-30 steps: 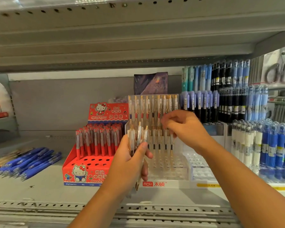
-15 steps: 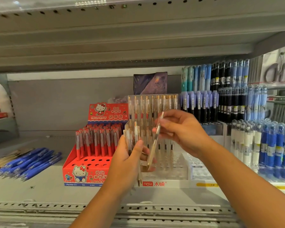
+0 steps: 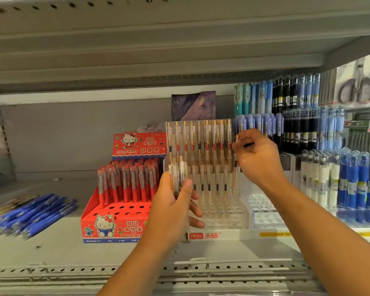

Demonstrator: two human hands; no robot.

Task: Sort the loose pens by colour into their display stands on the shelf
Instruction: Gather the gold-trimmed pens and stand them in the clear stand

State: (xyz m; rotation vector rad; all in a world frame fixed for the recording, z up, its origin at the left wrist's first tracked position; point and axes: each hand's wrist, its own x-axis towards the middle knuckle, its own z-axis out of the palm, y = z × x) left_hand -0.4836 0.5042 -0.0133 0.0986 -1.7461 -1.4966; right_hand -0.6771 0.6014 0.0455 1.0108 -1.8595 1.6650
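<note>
My left hand grips a small bunch of clear pens with gold clips, held upright in front of the clear tiered stand. My right hand pinches one clear gold-clip pen near its top, upright at the right end of the stand's middle row. Two rows of like pens stand in that display. Loose blue pens lie in a heap on the shelf at the left, with a few gold ones behind them.
A red Hello Kitty stand with red pens sits left of the clear one. Displays of blue, black and white pens fill the right. The upper shelf hangs low overhead; packaged scissors hang top right.
My right hand drew one pen out of the bunch in my left hand and carried it rightward, standing it upright at the stand's right end. My left hand stayed put.
</note>
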